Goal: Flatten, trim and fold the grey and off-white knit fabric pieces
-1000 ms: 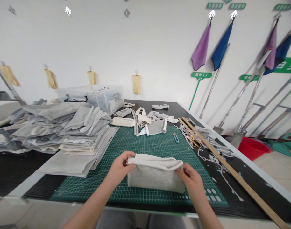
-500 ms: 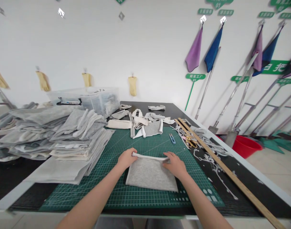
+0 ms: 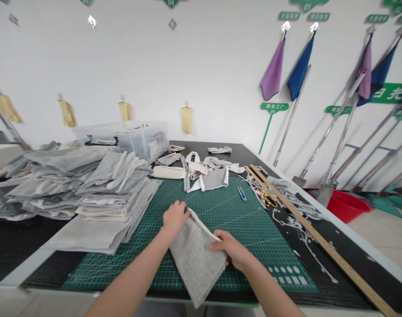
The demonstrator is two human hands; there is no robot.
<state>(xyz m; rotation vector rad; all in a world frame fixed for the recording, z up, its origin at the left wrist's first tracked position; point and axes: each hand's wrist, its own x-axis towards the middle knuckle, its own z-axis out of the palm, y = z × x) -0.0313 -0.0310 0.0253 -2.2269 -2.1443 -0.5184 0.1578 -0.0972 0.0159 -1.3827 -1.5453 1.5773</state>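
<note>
A grey fabric piece (image 3: 197, 255) with a pale rolled top edge is tilted over the green cutting mat (image 3: 253, 220), one corner pointing toward me past the mat's near edge. My left hand (image 3: 175, 219) grips the upper left end of that edge, fingers closed. At the right end, my right hand (image 3: 232, 250) pinches the fabric, thumb on top and other fingers partly hidden beneath. Farther up the mat lie blue thread snips (image 3: 242, 193) and a folded grey piece with white edges (image 3: 215, 179).
Stacked grey fabric (image 3: 122, 198) stands at left, before a clear plastic box (image 3: 131, 136). Fabric scraps (image 3: 196, 165) lie at the back. On the right are gold-handled scissors (image 3: 270, 200), cords (image 3: 295, 231) and a long wooden ruler (image 3: 313, 233). A red bucket (image 3: 348, 207) is beyond the table.
The fabric piece has turned from lying square on the mat to a slant, its right end swung toward me. My right hand has moved down and left with it.
</note>
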